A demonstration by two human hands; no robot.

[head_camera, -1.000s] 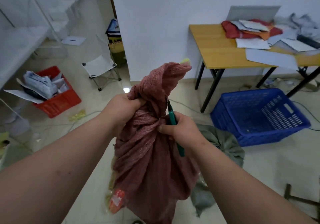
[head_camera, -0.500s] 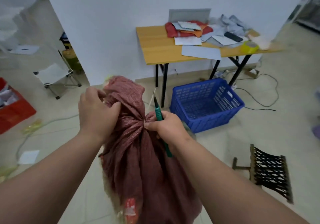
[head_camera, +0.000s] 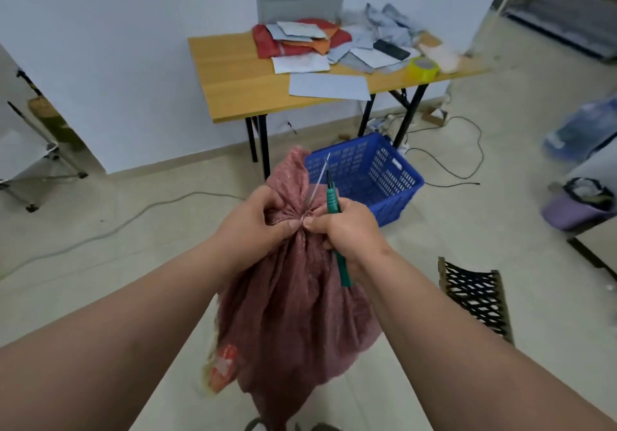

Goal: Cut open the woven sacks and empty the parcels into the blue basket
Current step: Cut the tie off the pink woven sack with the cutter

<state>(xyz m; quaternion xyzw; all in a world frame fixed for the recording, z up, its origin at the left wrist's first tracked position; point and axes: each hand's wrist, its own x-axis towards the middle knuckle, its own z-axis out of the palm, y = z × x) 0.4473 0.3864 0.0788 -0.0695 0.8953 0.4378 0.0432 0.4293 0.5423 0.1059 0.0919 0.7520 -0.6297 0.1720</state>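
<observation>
A dull red woven sack (head_camera: pixel 293 324), coarse, crinkled and bulging with contents that could not be seen, was held upright in front of the person, its base hanging near the pale tiled floor (head_camera: pixel 133 240). An orange label (head_camera: pixel 224 365) was seen low on its left side. The gathered neck was pinched by the left hand (head_camera: pixel 257 227), fingers closed tightly around the bunched weave, apparently so that the tie was kept taut. On the other side of the neck, the right hand (head_camera: pixel 347 230) was closed around a slim green-handled cutter (head_camera: pixel 337 227), its tip pointing up and away from the body, while thumb and forefinger were pressed on the knot where a thin pale tie strip (head_camera: pixel 319 180) stuck upward. The sack was judged to be still sealed, with the cut yet to be made. Just beyond the hands, the blue basket (head_camera: pixel 394 177), a rectangular plastic crate with perforated walls, was set on the floor, seemingly placed near for tipping; no parcels were seen in it. Behind it, a wooden table (head_camera: pixel 233 87) on black folding legs was covered with grey mailers, papers and a yellow tape roll (head_camera: pixel 422 67).
</observation>
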